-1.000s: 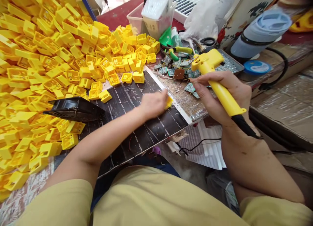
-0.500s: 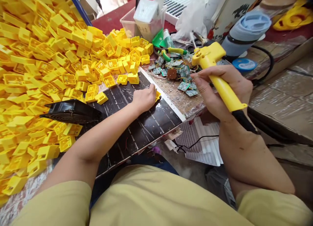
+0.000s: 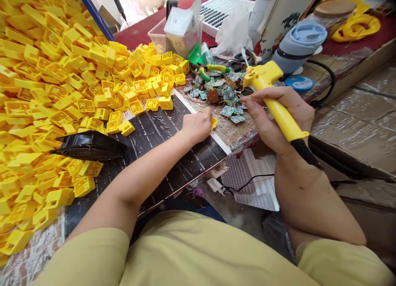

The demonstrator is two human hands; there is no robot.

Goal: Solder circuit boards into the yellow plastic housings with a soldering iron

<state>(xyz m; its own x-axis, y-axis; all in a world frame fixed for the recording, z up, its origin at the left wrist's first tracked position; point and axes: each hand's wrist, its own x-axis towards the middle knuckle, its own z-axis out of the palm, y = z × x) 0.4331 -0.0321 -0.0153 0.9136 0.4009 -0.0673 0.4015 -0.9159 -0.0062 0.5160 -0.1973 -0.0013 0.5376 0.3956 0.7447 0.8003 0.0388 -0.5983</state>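
Note:
My left hand (image 3: 198, 125) is closed around a small yellow plastic housing (image 3: 214, 122), of which only an edge shows past the fingers. It rests over the right side of the black mat (image 3: 198, 154), by the white strip. In my right hand (image 3: 278, 117) is a yellow tool (image 3: 278, 112) with a black lower end, its head pointing up and left. A heap of green circuit boards (image 3: 227, 111) with wires lies between and beyond my hands. Many yellow housings (image 3: 83, 75) are piled at the left.
A black fan (image 3: 89, 145) stands on the mat at the left. Green-yellow pliers (image 3: 216, 68) lie beyond the boards. Further back are a clear plastic box (image 3: 157, 34) and a blue-lidded cup (image 3: 297, 46). Cardboard (image 3: 365, 121) is at the right.
My left hand has moved right across the mat with the yellow housing. My right hand still holds the yellow tool in nearly the same pose, while the view has shifted slightly.

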